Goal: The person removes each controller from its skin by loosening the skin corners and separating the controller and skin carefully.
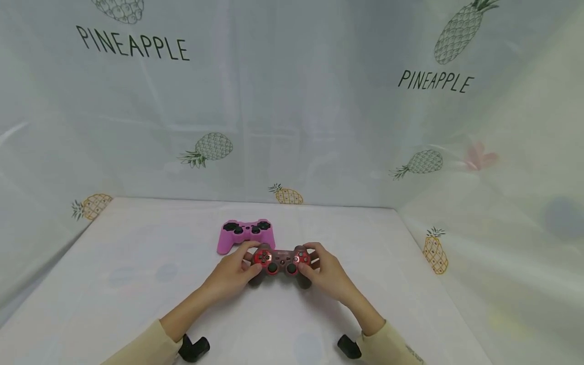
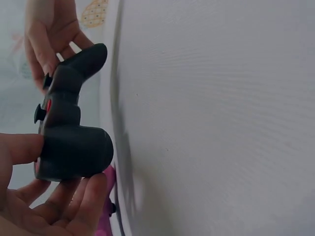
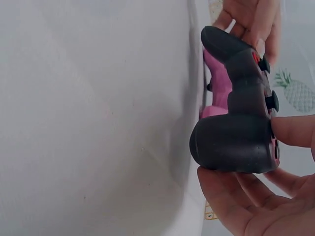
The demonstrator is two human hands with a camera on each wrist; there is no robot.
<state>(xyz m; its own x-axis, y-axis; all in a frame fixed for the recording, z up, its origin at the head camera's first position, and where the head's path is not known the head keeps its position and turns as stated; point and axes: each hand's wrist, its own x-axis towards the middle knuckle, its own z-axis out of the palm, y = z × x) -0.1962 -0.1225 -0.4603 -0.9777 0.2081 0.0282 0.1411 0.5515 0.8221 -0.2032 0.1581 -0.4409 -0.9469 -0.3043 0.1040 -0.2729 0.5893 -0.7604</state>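
A dark game controller [image 1: 282, 257] with red button areas and two black thumbsticks is held between both hands, raised over the table. My left hand [image 1: 232, 272] grips its left end, thumb on top and fingers curled beneath. On the other end, my right hand [image 1: 329, 274] holds it the same way, thumb near the red buttons. Both wrist views show the controller's dark handles, the left one [image 2: 76, 152] and the right one [image 3: 234, 142], between thumb and fingers. Just behind lies a pink game controller [image 1: 246, 230] with black controls, its front edge partly hidden by the left hand.
The white tabletop [image 1: 137, 263] spreads out around the hands. A pale curtain [image 1: 310, 101] printed with pineapples hangs behind the table and along its sides. Black devices sit at the left wrist [image 1: 193, 350] and the right wrist [image 1: 349, 347].
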